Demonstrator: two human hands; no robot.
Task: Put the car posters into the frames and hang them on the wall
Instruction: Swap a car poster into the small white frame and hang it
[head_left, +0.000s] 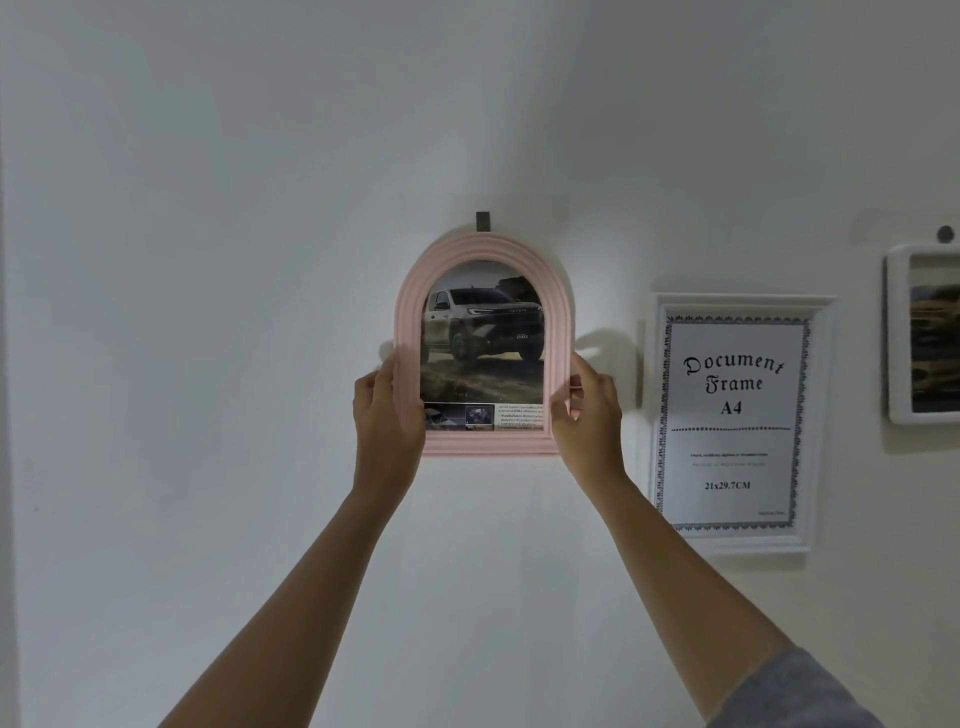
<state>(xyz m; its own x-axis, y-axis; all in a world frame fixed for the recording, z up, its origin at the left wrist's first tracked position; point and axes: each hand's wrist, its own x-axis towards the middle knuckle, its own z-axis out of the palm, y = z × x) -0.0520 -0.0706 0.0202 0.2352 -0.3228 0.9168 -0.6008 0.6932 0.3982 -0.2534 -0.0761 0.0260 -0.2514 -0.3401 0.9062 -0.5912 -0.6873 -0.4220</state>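
Note:
A pink arched frame (483, 249) is against the white wall, holding a car poster (483, 343) of a pickup truck. My left hand (387, 415) grips the frame's lower left side, thumb on the front. My right hand (587, 410) grips the lower right side, fingers curled round the edge. A small dark hook (482, 221) sticks out just above the arch's top. Whether the frame hangs on the hook is hidden.
A white rectangular frame (649, 415) with a "Document Frame A4" insert hangs to the right. Further right, at the image edge, a white frame (896, 338) with a picture hangs under a round dark hook (945, 233). Bare wall lies left and below.

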